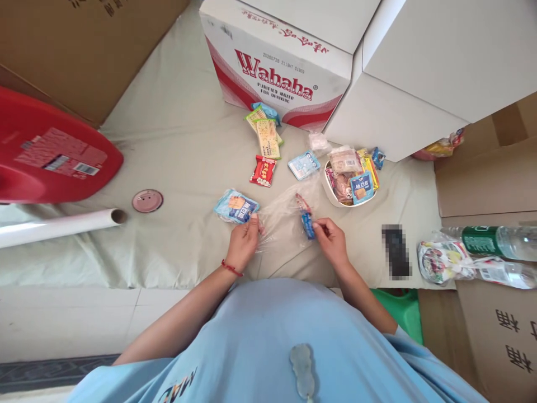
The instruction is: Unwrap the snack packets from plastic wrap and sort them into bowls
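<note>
My left hand (244,242) is closed, its thumb over the near corner of a blue-and-white snack packet (236,207). A thin clear plastic bag (280,221) spreads from beside those fingers towards the right; whether they also grip its edge is hard to tell. Between thumb and fingertips, my right hand (333,240) pinches a narrow blue-and-red snack wrapper (307,223) lying over the bag. A white tub (331,193) heaped with packaged snacks stands just beyond the right hand. Farther back are a red packet (263,170), a light blue packet (304,165) and green-edged cracker packets (268,138).
A Wahaha water carton (277,67) and white boxes (403,106) stand behind the snacks. To the left are a red jug (54,151), a white tube (62,226) and a pink round lid (147,201). Plastic bottles (482,240) and a blurred dark object (396,252) lie right.
</note>
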Tool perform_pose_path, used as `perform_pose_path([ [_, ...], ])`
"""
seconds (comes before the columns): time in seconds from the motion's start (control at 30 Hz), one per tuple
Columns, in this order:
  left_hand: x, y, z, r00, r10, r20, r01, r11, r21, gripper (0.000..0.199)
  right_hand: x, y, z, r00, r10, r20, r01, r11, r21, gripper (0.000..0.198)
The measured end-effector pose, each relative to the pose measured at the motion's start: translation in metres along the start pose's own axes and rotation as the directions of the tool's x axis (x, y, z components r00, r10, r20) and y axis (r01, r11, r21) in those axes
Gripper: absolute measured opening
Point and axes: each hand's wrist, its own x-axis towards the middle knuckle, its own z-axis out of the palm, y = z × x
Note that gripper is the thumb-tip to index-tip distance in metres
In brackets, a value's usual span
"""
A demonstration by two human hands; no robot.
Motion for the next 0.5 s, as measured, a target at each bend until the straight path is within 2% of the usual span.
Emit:
perform_pose_path([
  [0.1, 0.0, 0.002, -0.005, 0.991, -0.11, 0.076, 0.111, 0.994, -0.006, 0.063, -0.012, 0.014, -0.022, 0.966, 0.257, 0.034, -0.259, 0.961, 0.098, 0.036],
  [0.17, -0.004, 0.003, -0.011, 0.995, -0.076, 0.071, 0.066, 0.989, 0.129, 0.055, -0.02, 0.02, -0.034, 0.934, 0.346, 0.092, -0.352, 0.934, 0.067, 0.039],
  [0.2, -0.008, 0.003, -0.014, 0.999, -0.013, 0.032, 0.005, 0.974, 0.227, 0.047, -0.023, 0.021, -0.039, 0.935, 0.343, 0.086, -0.346, 0.938, 0.023, 0.038],
  [0.27, -0.017, -0.001, -0.02, 0.978, 0.187, -0.087, -0.133, 0.894, 0.428, 0.036, -0.026, 0.019, -0.049, 0.973, 0.228, -0.029, -0.23, 0.966, -0.12, 0.035],
  [0.33, -0.026, -0.007, -0.024, 0.895, 0.426, -0.132, -0.285, 0.774, 0.565, 0.03, -0.024, 0.011, -0.054, 0.986, 0.013, -0.167, -0.061, 0.956, -0.288, 0.029],
  [0.37, -0.029, -0.008, -0.023, 0.843, 0.531, -0.083, -0.384, 0.702, 0.6, 0.026, -0.022, 0.006, -0.055, 0.981, -0.085, -0.175, 0.018, 0.936, -0.352, 0.026],
  [0.43, -0.03, -0.005, -0.019, 0.722, 0.674, 0.158, -0.623, 0.533, 0.572, 0.026, -0.016, -0.004, -0.053, 0.978, -0.205, -0.04, 0.168, 0.888, -0.427, 0.022],
  [0.5, -0.024, 0.006, -0.01, 0.556, 0.7, 0.449, -0.821, 0.379, 0.426, 0.032, -0.011, -0.012, -0.045, 0.957, -0.238, 0.164, 0.288, 0.824, -0.487, 0.022],
])
